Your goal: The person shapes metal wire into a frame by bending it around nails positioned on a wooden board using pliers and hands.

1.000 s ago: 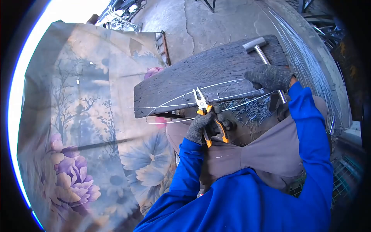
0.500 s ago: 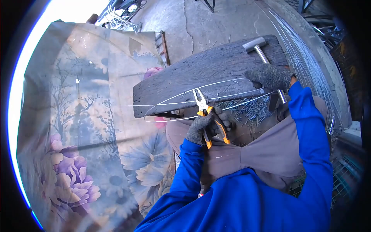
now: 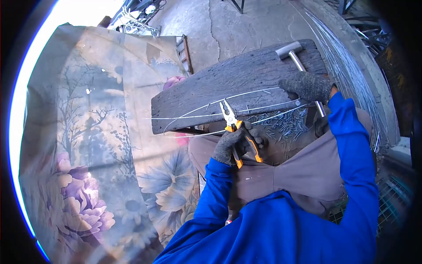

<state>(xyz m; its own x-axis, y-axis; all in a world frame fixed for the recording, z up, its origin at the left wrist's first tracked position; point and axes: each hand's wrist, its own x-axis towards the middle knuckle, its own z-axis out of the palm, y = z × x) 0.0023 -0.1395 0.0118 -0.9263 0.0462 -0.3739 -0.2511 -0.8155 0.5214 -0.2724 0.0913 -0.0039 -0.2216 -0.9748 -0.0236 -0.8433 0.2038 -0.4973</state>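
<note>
My left hand (image 3: 233, 143), in a dark grey knit glove, is closed around combination pliers (image 3: 231, 119) with orange and black handles. The pliers' jaws are parted and point up and left, over the near edge of a dark wooden board (image 3: 193, 90). My right hand (image 3: 307, 86), also gloved, lies over the board's right end with its fingers curled at a thin silvery wire (image 3: 250, 93). That wire loops out to the left past the board. A metal hammer (image 3: 289, 50) rests on the board, its handle passing beneath my right hand. The right fingertips are partly hidden.
Many short cut pieces of wire (image 3: 285, 125) lie below the board's near edge, between my legs. Long wires (image 3: 340, 57) are bundled on the floor at the right. A flower-printed sheet (image 3: 101, 132) hangs or lies on the left. Metal frames (image 3: 136, 20) stand behind.
The wire loop has shifted up very slightly. Both hands, the pliers and the hammer stay almost where they were.
</note>
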